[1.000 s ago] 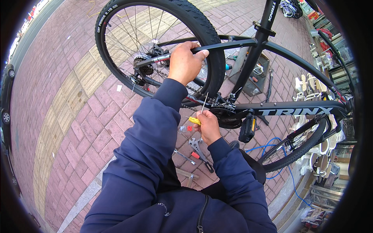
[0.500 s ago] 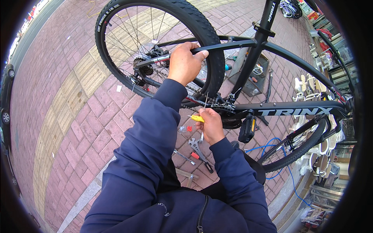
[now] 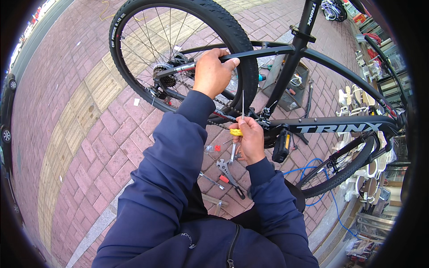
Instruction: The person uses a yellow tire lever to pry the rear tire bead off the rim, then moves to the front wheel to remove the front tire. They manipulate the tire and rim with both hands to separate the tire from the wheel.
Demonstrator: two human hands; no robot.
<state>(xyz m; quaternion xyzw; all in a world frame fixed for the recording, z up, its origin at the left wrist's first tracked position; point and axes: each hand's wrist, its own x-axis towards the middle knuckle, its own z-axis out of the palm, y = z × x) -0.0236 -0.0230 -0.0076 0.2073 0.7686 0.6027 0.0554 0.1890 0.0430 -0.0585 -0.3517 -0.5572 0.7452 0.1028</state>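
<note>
A black bicycle stands across the view, its rear wheel (image 3: 117, 49) at the left and its lettered down tube (image 3: 330, 126) at the right. My left hand (image 3: 213, 73) is closed around the seat stay (image 3: 263, 52) beside the rear tyre. My right hand (image 3: 251, 140), near the crank and chain, grips a screwdriver (image 3: 243, 105) with a yellow handle. Its thin metal shaft points up and away, toward the rear tyre; the fingers hide part of the handle. Just right of this hand is a black pedal (image 3: 281, 145). The rear cassette (image 3: 164, 77) lies left of my left hand.
On the paving below lie a wrench (image 3: 233, 153), a grey flat multi-hole tool (image 3: 223, 166) and a red-and-black handled tool (image 3: 232, 186). A metal tool tray (image 3: 290, 102) sits behind the frame. A blue hose (image 3: 308, 167) loops near the front wheel (image 3: 333, 181). Stacked goods (image 3: 371, 178) line the right.
My right hand has shifted slightly right, and the screwdriver's shaft has swung more upright. The pedal has moved slightly left. My left hand has kept its place on the seat stay.
</note>
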